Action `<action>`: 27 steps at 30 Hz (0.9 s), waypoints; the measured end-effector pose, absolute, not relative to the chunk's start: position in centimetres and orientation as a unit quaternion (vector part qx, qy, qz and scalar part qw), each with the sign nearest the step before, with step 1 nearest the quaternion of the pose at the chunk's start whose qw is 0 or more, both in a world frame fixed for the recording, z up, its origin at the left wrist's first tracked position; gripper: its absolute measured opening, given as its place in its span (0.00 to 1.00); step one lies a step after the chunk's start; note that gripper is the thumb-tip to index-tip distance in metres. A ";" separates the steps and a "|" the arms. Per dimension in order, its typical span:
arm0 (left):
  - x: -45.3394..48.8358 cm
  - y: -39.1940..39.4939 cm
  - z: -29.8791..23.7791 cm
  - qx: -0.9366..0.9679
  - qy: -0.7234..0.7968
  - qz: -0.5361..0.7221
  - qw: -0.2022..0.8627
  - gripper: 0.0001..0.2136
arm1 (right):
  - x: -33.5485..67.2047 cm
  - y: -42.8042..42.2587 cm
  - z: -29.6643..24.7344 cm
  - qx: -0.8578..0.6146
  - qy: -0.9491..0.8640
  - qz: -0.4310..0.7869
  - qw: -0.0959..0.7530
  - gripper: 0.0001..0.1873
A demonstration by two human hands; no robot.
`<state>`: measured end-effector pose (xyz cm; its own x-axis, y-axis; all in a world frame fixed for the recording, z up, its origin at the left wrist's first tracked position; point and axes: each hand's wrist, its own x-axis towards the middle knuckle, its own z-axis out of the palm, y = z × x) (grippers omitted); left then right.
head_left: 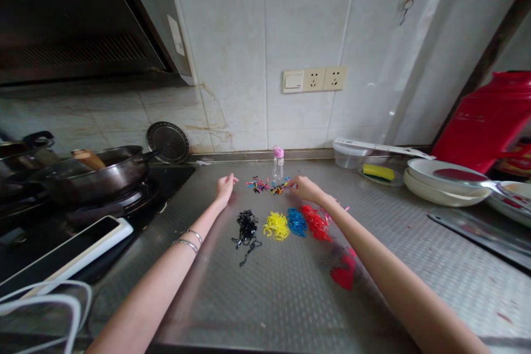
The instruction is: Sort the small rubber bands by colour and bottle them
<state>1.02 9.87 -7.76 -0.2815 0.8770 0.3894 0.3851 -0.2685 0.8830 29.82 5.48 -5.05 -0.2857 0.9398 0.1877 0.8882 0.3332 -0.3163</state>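
Observation:
My right hand [306, 188] reaches in with bent, closed fingers at the right edge of a small mixed heap of colored rubber bands [279, 187]. Whatever its fingertips pinch is too small to make out. To the left, my left hand [225, 186] rests near the counter, fingers curled together, beside another mixed heap [258, 184]; its grip is hidden. Nearer me lie sorted piles of black bands [247, 225], yellow bands [276, 225], blue bands [297, 222] and red bands [317, 223]. Pink bands [328, 214] are partly covered by my right forearm. A clear bottle with pink top [278, 165] stands behind.
On the left is a stove with a steel pan [99, 177] and a white device with a cable [70, 254]. To the right stand a plastic tub [349, 156], a yellow sponge [378, 172], stacked bowls [443, 191], a cleaver-like blade [477, 238] and a red thermos [481, 121].

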 end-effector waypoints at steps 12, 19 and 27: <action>0.8 10.1 -8.1 0.561 0.572 0.559 0.212 0.19 | 28.6 7.3 -5.4 -0.584 -0.800 0.060 0.126 0.14; 0.5 10.6 -8.7 0.569 0.561 0.561 0.218 0.18 | 28.2 7.0 -5.1 -0.606 -0.786 0.032 0.122 0.13; 0.4 10.6 -8.7 0.573 0.566 0.555 0.207 0.18 | 28.8 6.4 -4.0 -0.592 -0.786 0.017 0.178 0.12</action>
<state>0.44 10.55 -8.69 -0.2571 0.8791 0.4014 0.4198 -0.2725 0.8657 28.78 6.41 -4.04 -0.2367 0.9364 0.2592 0.9242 0.2993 -0.2372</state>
